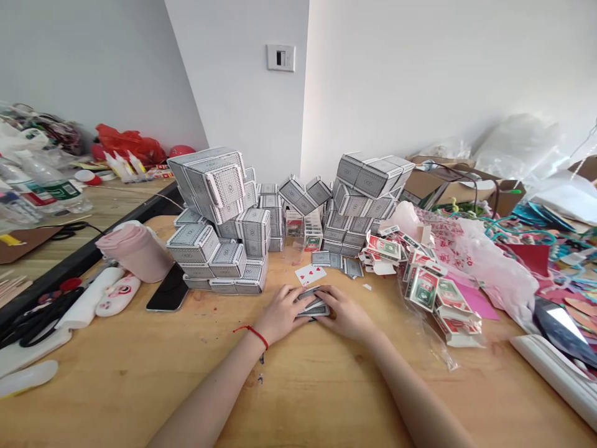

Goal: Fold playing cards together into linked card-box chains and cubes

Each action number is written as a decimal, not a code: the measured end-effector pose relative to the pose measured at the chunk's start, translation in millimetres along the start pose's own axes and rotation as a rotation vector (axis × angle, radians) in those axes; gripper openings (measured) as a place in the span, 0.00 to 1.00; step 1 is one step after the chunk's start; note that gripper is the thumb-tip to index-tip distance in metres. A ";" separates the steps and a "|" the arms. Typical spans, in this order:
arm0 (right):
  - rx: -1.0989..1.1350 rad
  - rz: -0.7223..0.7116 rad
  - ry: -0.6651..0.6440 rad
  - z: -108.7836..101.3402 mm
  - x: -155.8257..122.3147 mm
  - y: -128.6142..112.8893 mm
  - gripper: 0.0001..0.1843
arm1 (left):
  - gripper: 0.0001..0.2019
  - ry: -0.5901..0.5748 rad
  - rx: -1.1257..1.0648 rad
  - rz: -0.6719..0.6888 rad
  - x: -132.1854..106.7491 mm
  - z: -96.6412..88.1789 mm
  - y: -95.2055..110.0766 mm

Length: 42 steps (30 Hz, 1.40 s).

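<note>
Both my hands rest on the wooden table (140, 367), closed together round a small stack of playing cards (313, 302) with grey patterned backs. My left hand (281, 312), with a red string on its wrist, grips the stack's left side. My right hand (344, 314) grips the right side. Just beyond the stack a face-up card with red hearts (310, 274) lies flat. Behind it stand piles of grey card packs, a big pile on the left (219, 224) and another on the right (368, 199).
Flattened red-and-green card boxes (433, 292) spill from a clear bag at right, beside a pink plastic bag (485, 261). A black phone (168, 289), a pink cup (137, 249) and scissors (40, 320) lie at left. Water bottles (51, 183) stand on the far-left table.
</note>
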State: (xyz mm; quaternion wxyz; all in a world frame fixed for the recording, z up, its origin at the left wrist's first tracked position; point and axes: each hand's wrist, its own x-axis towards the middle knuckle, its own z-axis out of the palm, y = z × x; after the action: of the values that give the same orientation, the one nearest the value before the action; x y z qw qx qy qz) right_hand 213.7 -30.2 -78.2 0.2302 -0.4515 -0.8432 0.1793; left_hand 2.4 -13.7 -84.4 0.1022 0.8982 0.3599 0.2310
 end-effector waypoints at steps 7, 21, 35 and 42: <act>0.002 -0.044 -0.035 0.2 0.7 -5.6 0.28 | 0.24 -0.023 -0.011 -0.002 -8.6 -6.1 7.8; -0.012 -0.053 -0.071 -10.6 -1.5 -12.3 0.23 | 0.19 0.006 -0.209 -0.034 -8.9 -9.5 5.7; -0.133 -0.057 -0.130 -12.8 -1.3 -12.6 0.28 | 0.16 -0.037 -0.323 -0.056 -5.7 -11.5 -7.5; -0.197 0.000 -0.157 -11.5 -1.0 -8.1 0.22 | 0.25 -0.116 -0.146 0.028 -8.6 -19.7 3.5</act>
State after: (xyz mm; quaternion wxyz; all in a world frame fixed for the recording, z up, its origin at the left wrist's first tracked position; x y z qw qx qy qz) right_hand 215.0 -34.3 -64.7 0.1179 -0.4563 -0.8723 0.1304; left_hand -10.6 -21.8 -68.9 0.1849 0.9051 0.3229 0.2058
